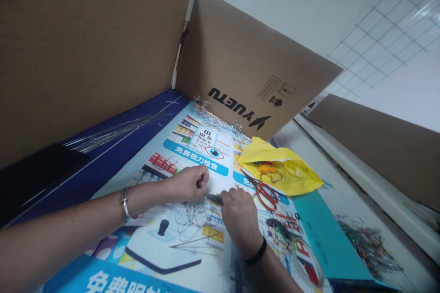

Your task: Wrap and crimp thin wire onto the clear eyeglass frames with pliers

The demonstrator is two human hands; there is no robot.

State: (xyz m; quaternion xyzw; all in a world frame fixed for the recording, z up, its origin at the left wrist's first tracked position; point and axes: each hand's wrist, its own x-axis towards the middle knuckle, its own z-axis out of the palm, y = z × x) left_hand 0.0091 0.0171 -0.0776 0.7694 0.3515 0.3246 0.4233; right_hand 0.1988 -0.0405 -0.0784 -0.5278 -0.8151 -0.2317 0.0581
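Observation:
My left hand (190, 184), with a silver bangle at the wrist, is closed in a pinch; what sits between its fingertips is too small to make out. Just to its right, my right hand (240, 215), with a black band at the wrist, is wrapped round dark pliers (214, 199). The pliers' tip points left and reaches my left fingertips. Below both hands, a loose tangle of thin wire (192, 219) lies on the printed poster sheet (154, 242). Orange-handled scissors (266, 196) rest to the right, partly against a yellow bag (292, 171).
Cardboard walls (240, 55) stand at the left and back. Long thin wires (120, 130) lie on the blue surface at the left. A round clear container (307, 263) is at the lower right, with a pile of wire pieces (371, 247) farther right.

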